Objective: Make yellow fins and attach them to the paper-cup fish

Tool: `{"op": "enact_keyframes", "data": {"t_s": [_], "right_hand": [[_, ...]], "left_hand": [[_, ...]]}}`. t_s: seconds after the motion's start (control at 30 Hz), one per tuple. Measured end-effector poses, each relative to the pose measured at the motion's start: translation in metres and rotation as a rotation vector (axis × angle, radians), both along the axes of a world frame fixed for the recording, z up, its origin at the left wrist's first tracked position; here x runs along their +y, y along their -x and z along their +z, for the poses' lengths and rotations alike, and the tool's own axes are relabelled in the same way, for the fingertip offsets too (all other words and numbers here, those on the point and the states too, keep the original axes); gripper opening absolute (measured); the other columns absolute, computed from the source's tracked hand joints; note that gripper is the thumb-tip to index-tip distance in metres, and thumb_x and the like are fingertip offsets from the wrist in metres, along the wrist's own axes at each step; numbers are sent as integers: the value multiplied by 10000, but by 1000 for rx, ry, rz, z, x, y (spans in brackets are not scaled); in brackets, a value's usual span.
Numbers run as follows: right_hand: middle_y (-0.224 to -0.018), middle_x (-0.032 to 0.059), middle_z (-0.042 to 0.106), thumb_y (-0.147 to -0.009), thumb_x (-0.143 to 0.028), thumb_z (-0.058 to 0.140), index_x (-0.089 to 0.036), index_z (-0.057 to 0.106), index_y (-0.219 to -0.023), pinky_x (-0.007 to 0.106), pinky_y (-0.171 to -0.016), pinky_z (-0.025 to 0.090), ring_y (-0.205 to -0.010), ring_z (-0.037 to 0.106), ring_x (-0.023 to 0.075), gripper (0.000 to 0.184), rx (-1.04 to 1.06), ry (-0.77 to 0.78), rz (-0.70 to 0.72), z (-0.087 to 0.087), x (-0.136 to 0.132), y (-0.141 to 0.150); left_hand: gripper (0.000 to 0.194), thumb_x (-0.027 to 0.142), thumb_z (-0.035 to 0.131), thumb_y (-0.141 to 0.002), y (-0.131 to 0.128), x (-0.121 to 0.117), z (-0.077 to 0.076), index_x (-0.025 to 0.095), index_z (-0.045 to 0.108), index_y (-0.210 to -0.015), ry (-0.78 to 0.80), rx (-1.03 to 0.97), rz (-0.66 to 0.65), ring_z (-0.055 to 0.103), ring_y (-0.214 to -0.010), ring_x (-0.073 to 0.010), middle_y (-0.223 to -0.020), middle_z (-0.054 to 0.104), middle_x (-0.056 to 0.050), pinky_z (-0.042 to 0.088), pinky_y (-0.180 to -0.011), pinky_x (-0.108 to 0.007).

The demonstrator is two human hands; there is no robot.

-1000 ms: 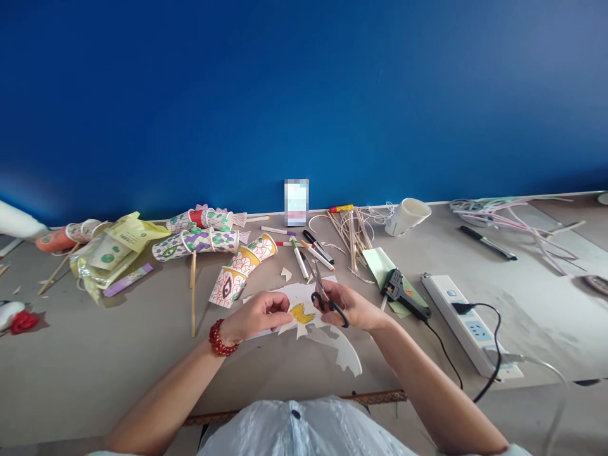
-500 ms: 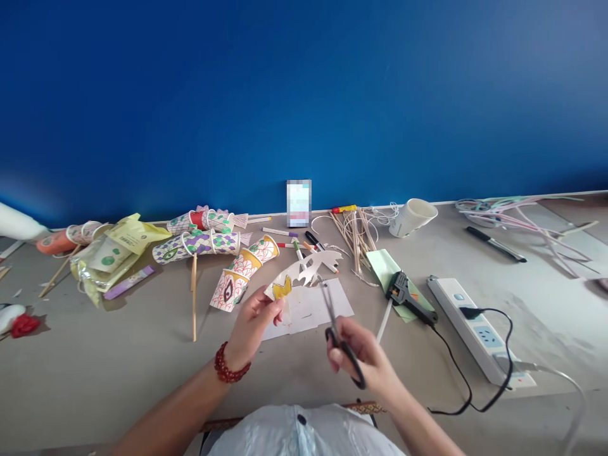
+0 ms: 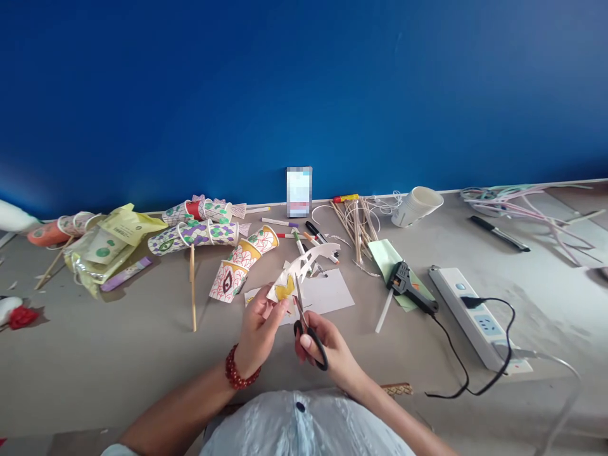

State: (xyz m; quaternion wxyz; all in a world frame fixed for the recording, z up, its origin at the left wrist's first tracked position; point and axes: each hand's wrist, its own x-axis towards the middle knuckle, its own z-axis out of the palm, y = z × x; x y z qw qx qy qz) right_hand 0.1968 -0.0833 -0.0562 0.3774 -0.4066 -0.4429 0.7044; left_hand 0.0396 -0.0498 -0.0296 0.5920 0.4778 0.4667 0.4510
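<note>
My left hand (image 3: pixel 261 326), with a red bead bracelet (image 3: pixel 240 368) at its wrist, pinches a cut piece of white paper (image 3: pixel 293 273). A yellow shape is drawn on the paper's near end, and a jagged strip curves off to the upper right. My right hand (image 3: pixel 323 345) grips black-handled scissors (image 3: pixel 306 330) by their loops. The blades point up and lie against the right side of the yellow shape; whether they are cutting, I cannot tell. Under the paper, white sheets (image 3: pixel 327 292) lie on the table.
Decorated paper-cup fish (image 3: pixel 243 261) lie left of my hands, beside a yellow packet (image 3: pixel 114 240). Markers (image 3: pixel 300 244), wooden sticks (image 3: pixel 357 228) and a phone (image 3: pixel 299 192) are behind. To the right are a white cup (image 3: pixel 417 208), a glue gun (image 3: pixel 409 288) and a corded power strip (image 3: pixel 475 316).
My right hand has brought the scissors left, up to the paper. My left hand has shifted slightly right and still holds the paper. The view has tilted a little.
</note>
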Motion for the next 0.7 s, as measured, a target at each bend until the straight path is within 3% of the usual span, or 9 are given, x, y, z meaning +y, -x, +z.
{"op": "enact_keyframes", "data": {"t_s": [0.3, 0.57, 0.7], "right_hand": [[-559, -33, 571, -759, -742, 681, -215, 448, -781, 220, -443, 241, -447, 363, 71, 576, 65, 49, -53, -8, -2, 6], [-576, -33, 589, -795, -705, 678, -205, 450, -794, 204, -427, 237, -425, 344, 50, 550, 139, 70, -53, -8, -3, 8], [-572, -33, 583, -804, -705, 670, -202, 454, -788, 200, -423, 237, -424, 350, 47, 548, 153, 73, -55, -10, -4, 9]], "left_hand": [[361, 486, 538, -911, -3, -2, -1, 222, 636, -1138, 15, 155, 14, 649, -1082, -260, -1091, 735, -64, 523, -924, -326], [374, 430, 605, -916, -5, -3, -11, 198, 630, -1207, 7, -5, 52, 663, -1014, -238, -1124, 729, -74, 528, -879, -312], [301, 395, 633, -913, -5, -4, -17, 197, 661, -1138, -22, -78, 79, 680, -960, -226, -1065, 742, -65, 534, -869, -314]]}}
